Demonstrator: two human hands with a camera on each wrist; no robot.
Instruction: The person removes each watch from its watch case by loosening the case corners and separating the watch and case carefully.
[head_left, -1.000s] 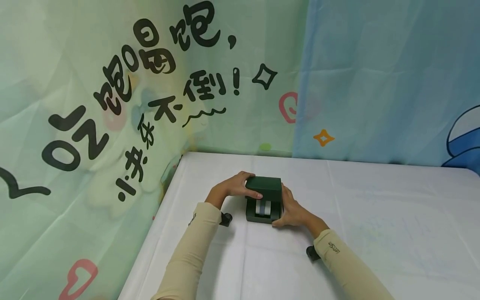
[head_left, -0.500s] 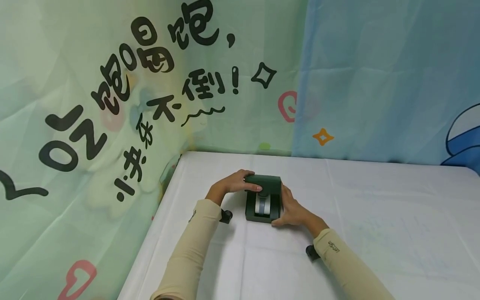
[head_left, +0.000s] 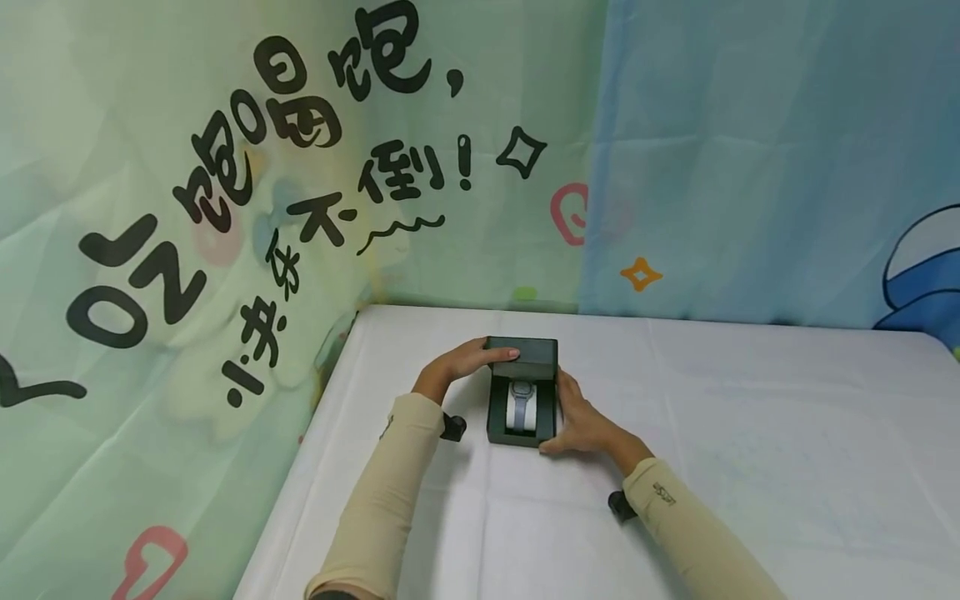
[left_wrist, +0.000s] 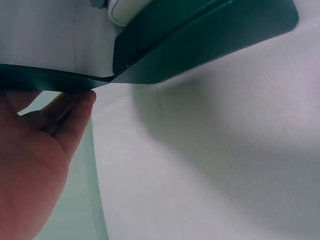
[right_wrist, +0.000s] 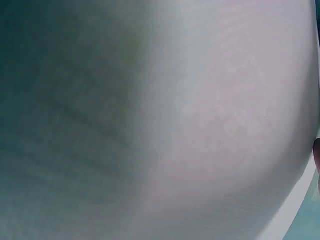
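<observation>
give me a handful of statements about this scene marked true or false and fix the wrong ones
1. The left hand grips the lid of a dark green box. True.
2. The right hand touches the side of the box. True.
3. The box is fully closed. False: the lid is raised and a watch shows inside.
4. The watch is in the right hand. False: it rests on a white cushion in the box.
5. The box stands on a white cloth. True.
6. The left sleeve is black. False: that sleeve is pale beige.
</observation>
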